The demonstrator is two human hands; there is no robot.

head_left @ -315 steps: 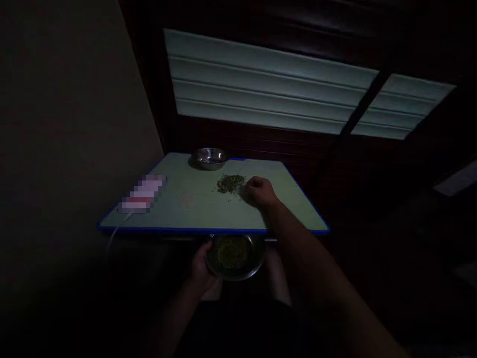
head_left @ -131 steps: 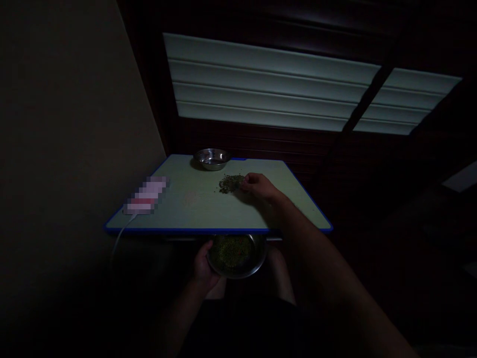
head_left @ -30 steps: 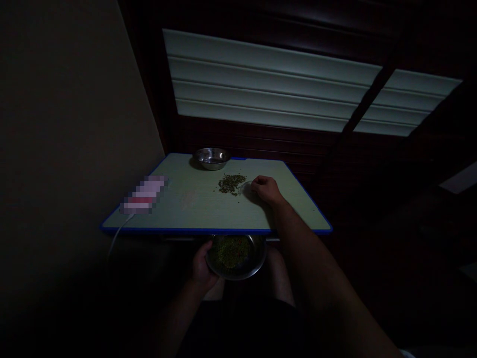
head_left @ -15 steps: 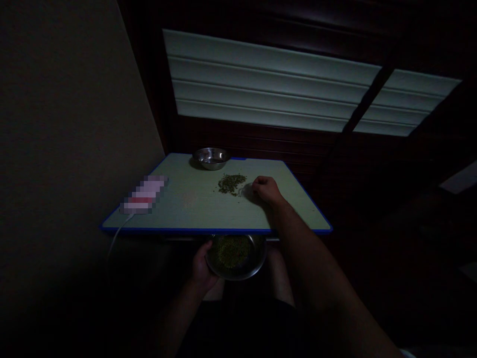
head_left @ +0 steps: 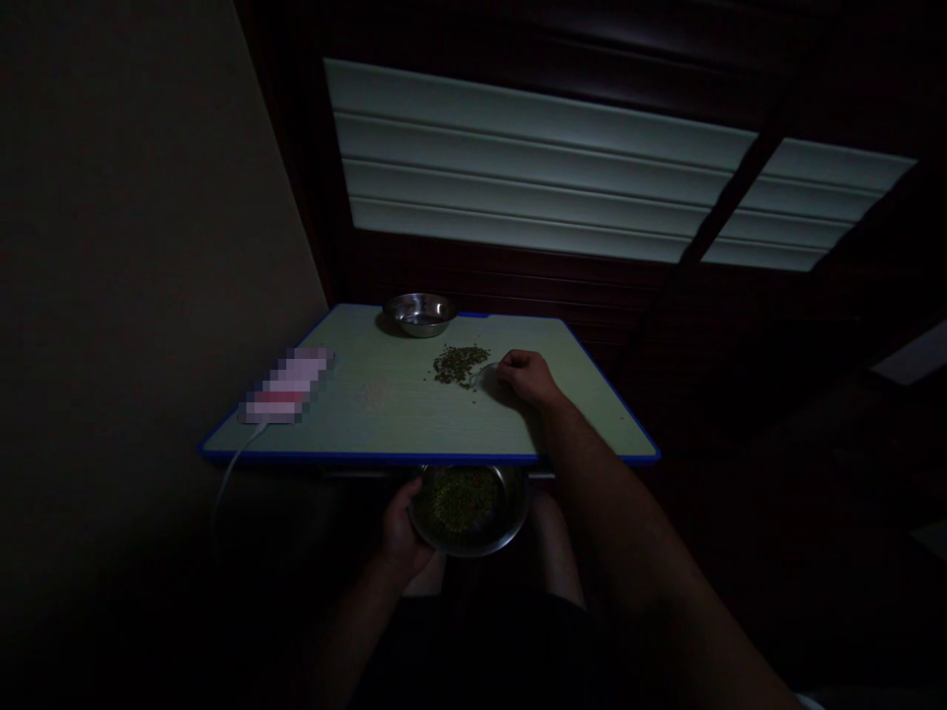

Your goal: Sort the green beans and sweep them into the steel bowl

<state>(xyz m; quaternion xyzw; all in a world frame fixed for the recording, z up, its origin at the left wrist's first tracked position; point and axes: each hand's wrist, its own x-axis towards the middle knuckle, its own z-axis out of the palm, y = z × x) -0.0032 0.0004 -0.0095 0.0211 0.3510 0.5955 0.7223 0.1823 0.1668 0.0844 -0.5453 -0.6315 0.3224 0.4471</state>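
My left hand grips the rim of a steel bowl below the table's front edge. In that bowl lie small green beans, seemingly mung beans, with a few reddish specks. Over the tabletop, my right hand is closed with fingertips pinched on a small spoon, pale and hard to make out in the dim light. Its tip points left and reaches the lower right edge of a loose pile of the same small beans, spread on the pale green table.
Another steel bowl stands at the table's back left; its inside is dark. A blurred-out phone-like object lies at the left edge, with a white cable hanging down. Behind are a wall and a slatted window.
My right hand was over the pile's right edge a few seconds ago; it has drawn back right, then shifted slightly left in the last half second. My left hand and its bowl stay put.
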